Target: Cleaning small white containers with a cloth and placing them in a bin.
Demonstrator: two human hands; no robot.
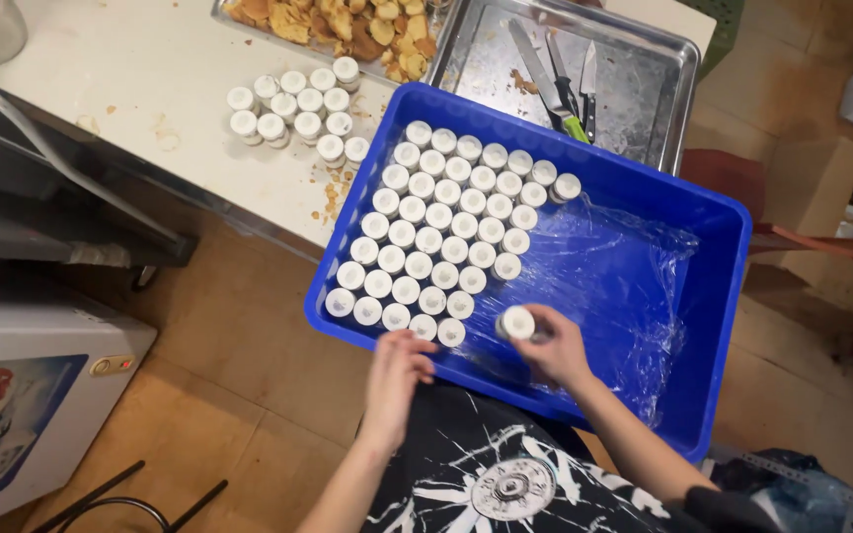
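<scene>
Tan floor tiles run under a white bench (150,89) whose near edge carries a blue crate (644,197). Capped jars (436,232) stand in rows filling the crate's left part. Right hand (555,350), at the crate's near wall, has its fingers closed round one jar (517,323). Left hand (397,375) rests on that same wall, fingers loosely curled, holding nothing. More jars (293,109) cluster on the bench left of the crate; a steel tray (663,59) with knives (560,84) lies behind it.
</scene>
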